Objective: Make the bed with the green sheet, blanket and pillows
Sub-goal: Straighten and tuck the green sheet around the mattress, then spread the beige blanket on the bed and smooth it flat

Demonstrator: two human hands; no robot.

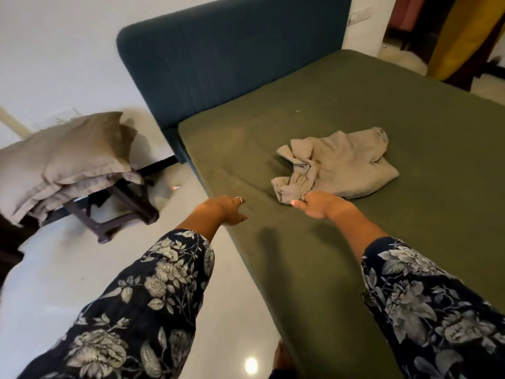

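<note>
Head-worn view, tilted down over the bed (355,255) (close, wide-angle)

A home bedroom: bed (355,110), padded headboard (232,56), pillows (62,160).

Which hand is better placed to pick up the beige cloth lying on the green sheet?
The right hand: it is at the near corner of the beige cloth. The left hand is at the edge of the green sheet, farther away.

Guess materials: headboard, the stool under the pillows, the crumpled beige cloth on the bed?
Headboard: dark teal woven upholstery, matte, faint vertical ribbing, likely padded.
Stool: dark wood by its look, squared legs, dull finish.
Beige cloth: soft, thin fabric, maybe cotton or linen; it creases and bunches loosely.
</note>
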